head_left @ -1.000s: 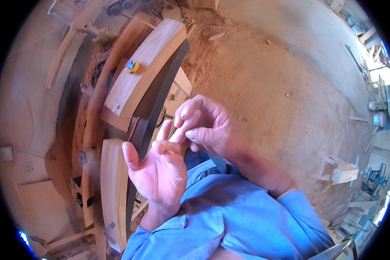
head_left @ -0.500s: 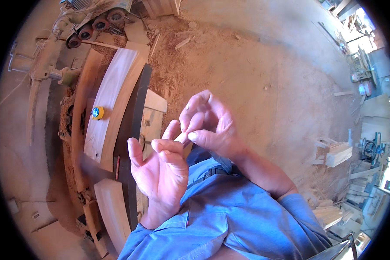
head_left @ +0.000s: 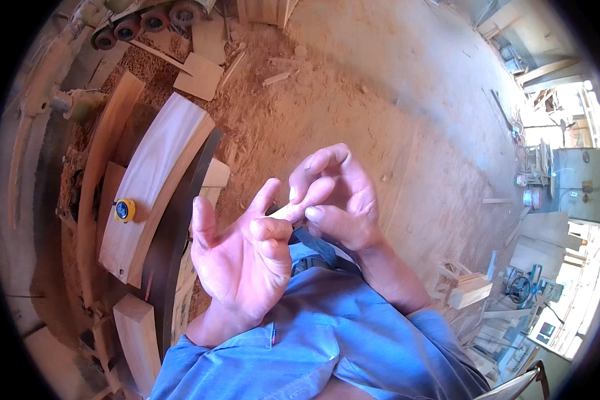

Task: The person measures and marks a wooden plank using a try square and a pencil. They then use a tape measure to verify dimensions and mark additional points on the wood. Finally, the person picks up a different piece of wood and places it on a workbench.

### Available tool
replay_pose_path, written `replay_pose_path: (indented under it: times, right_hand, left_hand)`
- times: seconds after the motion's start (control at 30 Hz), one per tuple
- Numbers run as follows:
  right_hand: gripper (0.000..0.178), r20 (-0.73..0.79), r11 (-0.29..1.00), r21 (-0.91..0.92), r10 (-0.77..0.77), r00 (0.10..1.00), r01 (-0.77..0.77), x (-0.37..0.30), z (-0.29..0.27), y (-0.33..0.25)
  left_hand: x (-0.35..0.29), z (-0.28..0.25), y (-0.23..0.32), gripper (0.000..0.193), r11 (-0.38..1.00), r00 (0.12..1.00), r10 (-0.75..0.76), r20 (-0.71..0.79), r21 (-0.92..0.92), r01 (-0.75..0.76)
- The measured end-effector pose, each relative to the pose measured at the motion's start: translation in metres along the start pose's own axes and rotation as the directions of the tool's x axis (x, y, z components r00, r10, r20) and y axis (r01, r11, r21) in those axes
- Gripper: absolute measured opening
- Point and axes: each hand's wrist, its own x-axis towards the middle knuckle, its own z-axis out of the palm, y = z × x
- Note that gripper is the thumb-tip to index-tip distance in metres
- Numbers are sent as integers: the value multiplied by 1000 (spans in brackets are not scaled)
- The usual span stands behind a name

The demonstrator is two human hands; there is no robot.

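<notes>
My left hand [head_left: 240, 273] is held palm up in front of my blue shirt, with its thumb and one finger spread apart and two fingers curled. It holds nothing that I can see. My right hand [head_left: 343, 207] has its thumb and fingers closed round the end of one outstretched left finger; whether anything small lies in that pinch is hidden. Left of the hands, a yellow tape measure [head_left: 125, 211] rests on a curved, pale wooden piece [head_left: 155, 170]. A second pale block [head_left: 137, 337] lies nearer, with a thin reddish pencil-like stick [head_left: 149, 283] between them.
A dark machine edge [head_left: 190, 193] runs beside the boards, and a curved brown board [head_left: 107, 153] lies farther left. Rollers [head_left: 155, 20] stand at the far left. Sawdust and offcuts [head_left: 277, 78] cover the floor. A small wooden stack [head_left: 470, 290] sits at right.
The whole view has shifted, so the boards and tape measure appear farther left and lower. My hands keep nearly the same pose, the right still closed on the left finger.
</notes>
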Motion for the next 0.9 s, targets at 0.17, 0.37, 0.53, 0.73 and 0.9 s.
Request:
replay_pose_path:
  times: [0.17,0.37,0.53,0.73,0.9]
  right_hand:
    - [48,9,999,10,-47,999,47,23,-22,-6]
    - [47,107,994,-98,-38,993,49,42,-34,-33]
    - [47,129,981,-188,-12,992,37,45,-46,-40]
    - [49,139,982,-187,22,990,5,44,-51,-41]
    - [47,133,972,-232,13,991,19,42,-49,-35]
  left_hand:
    - [28,-3,-3,80,999,999,37,18,-5,-37]
    - [48,-8,-20,79,993,992,114,58,-22,-113]
    - [60,-12,-31,79,989,988,145,60,-40,-143]
    - [63,-19,-35,89,964,966,258,10,63,-258]
    - [58,-20,-32,88,966,968,250,17,68,-251]
